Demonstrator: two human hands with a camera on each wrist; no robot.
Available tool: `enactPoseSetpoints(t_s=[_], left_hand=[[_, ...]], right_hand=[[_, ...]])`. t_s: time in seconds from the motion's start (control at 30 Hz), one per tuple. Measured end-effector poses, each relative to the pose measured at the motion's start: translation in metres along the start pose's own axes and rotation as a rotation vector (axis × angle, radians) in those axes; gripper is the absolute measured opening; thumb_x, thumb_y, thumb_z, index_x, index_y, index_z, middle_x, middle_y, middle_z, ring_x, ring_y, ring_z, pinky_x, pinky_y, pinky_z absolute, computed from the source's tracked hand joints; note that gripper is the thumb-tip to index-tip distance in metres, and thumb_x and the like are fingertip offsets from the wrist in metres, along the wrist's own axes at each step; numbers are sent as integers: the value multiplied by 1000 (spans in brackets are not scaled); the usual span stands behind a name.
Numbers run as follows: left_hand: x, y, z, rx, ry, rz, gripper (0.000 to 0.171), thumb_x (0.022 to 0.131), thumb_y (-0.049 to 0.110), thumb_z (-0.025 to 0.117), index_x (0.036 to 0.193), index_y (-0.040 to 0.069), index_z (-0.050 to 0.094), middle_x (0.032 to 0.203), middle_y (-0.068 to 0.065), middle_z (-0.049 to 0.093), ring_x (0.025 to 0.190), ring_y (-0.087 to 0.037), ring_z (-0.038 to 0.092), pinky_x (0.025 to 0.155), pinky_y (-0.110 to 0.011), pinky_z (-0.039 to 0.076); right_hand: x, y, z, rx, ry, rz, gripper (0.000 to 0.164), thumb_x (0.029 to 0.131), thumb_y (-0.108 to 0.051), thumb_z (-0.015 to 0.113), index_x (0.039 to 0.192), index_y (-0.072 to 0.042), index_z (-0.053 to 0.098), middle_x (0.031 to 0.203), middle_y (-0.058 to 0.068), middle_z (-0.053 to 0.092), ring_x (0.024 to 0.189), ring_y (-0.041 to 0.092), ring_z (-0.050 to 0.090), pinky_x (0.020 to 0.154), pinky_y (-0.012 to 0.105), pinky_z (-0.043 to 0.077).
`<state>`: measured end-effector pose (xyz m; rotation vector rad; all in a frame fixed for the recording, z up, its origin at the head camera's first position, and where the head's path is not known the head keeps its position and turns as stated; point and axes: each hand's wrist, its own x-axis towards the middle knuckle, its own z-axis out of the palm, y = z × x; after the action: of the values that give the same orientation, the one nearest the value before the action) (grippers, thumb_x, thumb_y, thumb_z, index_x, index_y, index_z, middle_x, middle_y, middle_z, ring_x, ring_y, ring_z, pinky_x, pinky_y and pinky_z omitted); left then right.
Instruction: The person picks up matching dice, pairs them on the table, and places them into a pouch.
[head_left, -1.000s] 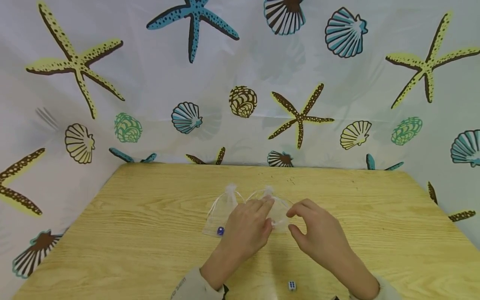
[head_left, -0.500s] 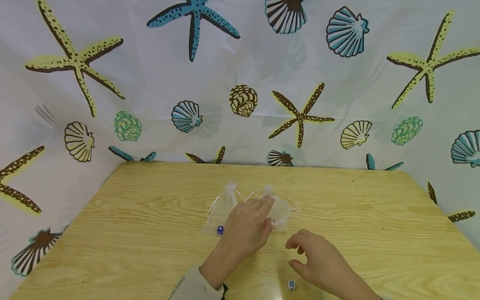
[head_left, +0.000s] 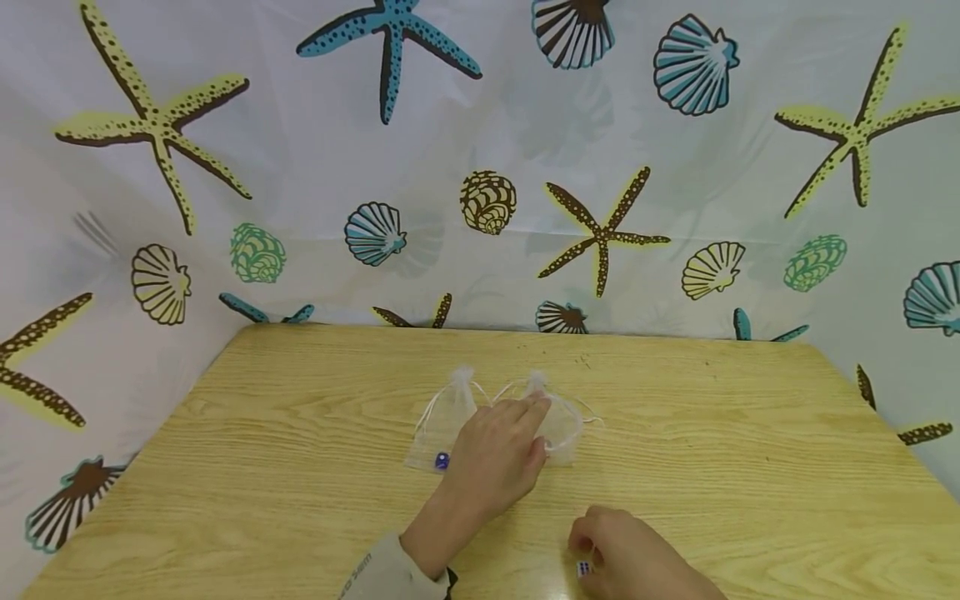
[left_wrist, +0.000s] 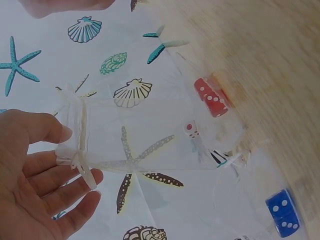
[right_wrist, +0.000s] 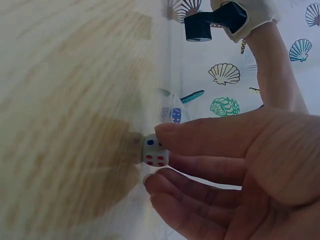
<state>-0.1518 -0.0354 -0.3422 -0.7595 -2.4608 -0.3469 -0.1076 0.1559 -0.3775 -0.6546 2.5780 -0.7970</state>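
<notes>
My left hand (head_left: pixel 495 458) holds a small sheer white drawstring bag (left_wrist: pixel 145 130) by its gathered mouth, thumb on one side and fingers on the other. A white die (left_wrist: pixel 191 129) shows through the bag's lower end. In the head view my hand hides most of this bag. Close to the front of the table, my right hand (head_left: pixel 630 554) pinches a second white die (right_wrist: pixel 155 150) between thumb and forefinger. That die rests on the tabletop and shows red and blue dots.
A blue die (head_left: pixel 442 460) lies in a sheer bag (head_left: pixel 438 425) left of my left hand. Red die (left_wrist: pixel 212 96) sits beside the held bag. The wooden table (head_left: pixel 262 467) ends at a white curtain (head_left: pixel 450 275) printed with starfish and shells.
My right hand has come away from the bags, moving down toward the table's front, and now takes hold of the loose white die. The left hand has stayed in place.
</notes>
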Motion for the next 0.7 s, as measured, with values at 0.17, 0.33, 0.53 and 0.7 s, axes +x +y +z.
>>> enactPoseSetpoints(t_s=[0.17, 0.33, 0.53, 0.7], left_hand=[[0, 1, -1, -2, 3, 6, 38, 84, 15, 69, 121, 7, 64, 118, -6, 68, 103, -21, 66, 81, -36, 54], [0, 2, -1, 9, 5, 7, 38, 83, 15, 70, 120, 8, 65, 117, -5, 68, 103, -21, 66, 81, -36, 54], [0, 2, -1, 9, -3, 3, 38, 84, 17, 70, 120, 8, 65, 118, -5, 68, 102, -20, 66, 80, -36, 54], [-1, 2, -1, 15, -10, 1, 38, 84, 18, 70, 121, 8, 64, 119, -5, 68, 103, -20, 66, 81, -36, 54]], right_hand=[[0, 5, 4, -44, 15, -53, 14, 75, 1, 71, 86, -7, 71, 79, -5, 62, 64, 2, 49, 60, 20, 46], [0, 5, 5, -43, 9, -70, 12, 76, 1, 71, 86, -6, 71, 76, -7, 61, 62, 1, 47, 58, 18, 44], [-2, -1, -3, -36, 49, -76, 12, 78, 0, 70, 86, -8, 70, 75, -7, 61, 63, 1, 47, 58, 19, 44], [-2, -13, -19, -60, 150, -129, 10, 78, -1, 72, 86, -6, 68, 75, -6, 61, 63, 0, 48, 58, 17, 45]])
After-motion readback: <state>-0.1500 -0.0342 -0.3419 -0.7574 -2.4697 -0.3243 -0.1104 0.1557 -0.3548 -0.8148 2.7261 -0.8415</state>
